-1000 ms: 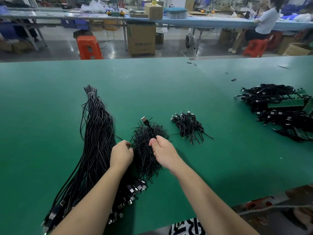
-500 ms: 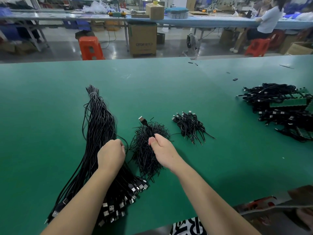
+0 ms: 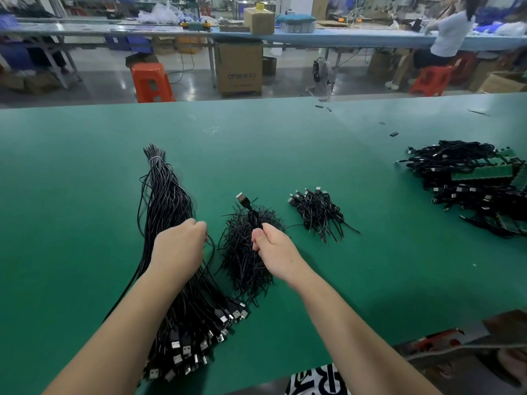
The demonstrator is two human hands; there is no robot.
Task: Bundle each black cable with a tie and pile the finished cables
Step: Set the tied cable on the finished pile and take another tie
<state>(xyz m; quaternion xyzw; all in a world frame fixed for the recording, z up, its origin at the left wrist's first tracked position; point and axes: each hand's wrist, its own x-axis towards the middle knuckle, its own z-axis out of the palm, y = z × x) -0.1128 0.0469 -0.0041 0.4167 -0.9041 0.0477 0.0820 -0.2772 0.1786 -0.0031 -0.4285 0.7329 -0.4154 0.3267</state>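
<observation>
Hands at work over green table [image 3: 85,166]. Left hand [image 3: 178,246] sits on the long bundle of black cables [image 3: 168,212], fingers curled in among the strands, gripping some; which ones, can't tell, knuckles cover it. Right hand [image 3: 275,252] pinches a folded cable [image 3: 251,212] btwn thumb & fingers, its USB plug [image 3: 242,198] poking up and away, right over the heap of ties [image 3: 245,252].

Room to move: wide bare green at left and far side; near edge runs close under both forearms. Small pile of finished cables [image 3: 319,213] lies just right of the ties, apart from them. Bigger black tangle w/ green boards [image 3: 473,183] at far right, cut off by the frame.

Bundle's plug ends fan out near the front edge, partly under left forearm. Beyond the table: orange stool [image 3: 151,81], cardboard box [image 3: 239,67], a seated person [image 3: 450,32] at another bench.
</observation>
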